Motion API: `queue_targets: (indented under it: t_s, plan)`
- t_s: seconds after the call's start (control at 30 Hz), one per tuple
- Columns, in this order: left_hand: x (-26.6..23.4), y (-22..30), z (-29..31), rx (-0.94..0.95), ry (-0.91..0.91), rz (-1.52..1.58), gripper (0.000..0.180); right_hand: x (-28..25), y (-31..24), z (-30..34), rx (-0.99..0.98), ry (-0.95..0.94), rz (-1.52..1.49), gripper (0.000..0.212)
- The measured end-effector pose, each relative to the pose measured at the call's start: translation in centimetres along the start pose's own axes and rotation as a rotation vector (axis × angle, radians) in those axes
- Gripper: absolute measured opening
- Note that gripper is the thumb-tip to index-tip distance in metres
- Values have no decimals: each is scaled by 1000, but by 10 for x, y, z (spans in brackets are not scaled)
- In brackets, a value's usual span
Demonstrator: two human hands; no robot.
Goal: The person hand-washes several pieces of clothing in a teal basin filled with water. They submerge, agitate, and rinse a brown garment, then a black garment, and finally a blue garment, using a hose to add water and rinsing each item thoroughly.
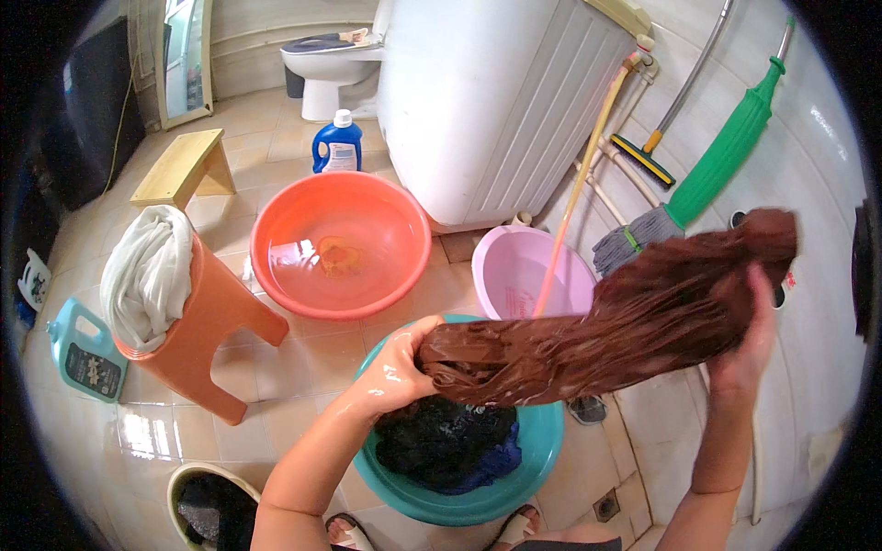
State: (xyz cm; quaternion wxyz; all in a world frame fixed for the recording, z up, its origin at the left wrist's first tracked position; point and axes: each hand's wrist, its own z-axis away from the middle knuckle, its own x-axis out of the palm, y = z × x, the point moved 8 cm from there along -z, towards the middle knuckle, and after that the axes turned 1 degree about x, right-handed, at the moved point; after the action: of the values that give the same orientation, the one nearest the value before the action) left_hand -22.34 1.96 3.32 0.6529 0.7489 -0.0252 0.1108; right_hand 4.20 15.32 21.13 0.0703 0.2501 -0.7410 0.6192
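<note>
While a long, bunched, dark-brown cloth (597,321) spans mid-air above the round teal plastic basin (548,455), left hand (395,367): closed on one end; right hand (742,344): clasping the other, fingers partly hidden. Advisable: ends held firmly, cloth centred so drips land inside.

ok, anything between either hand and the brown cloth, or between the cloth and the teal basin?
Nothing visible. The left hand and right hand grip the brown cloth directly. Its left end is above the teal basin, with only dark laundry visible inside.
</note>
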Motion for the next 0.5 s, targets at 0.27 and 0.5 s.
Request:
queue_targets:
  t_s: [0.27,0.5]
  plan:
    - [4,85,-18,343,109,518,43,21,-82,-17,-72,-260,37,41]
    - [-11,27,-33,187,152,112,40,2,77,30,342,-69,188,46]
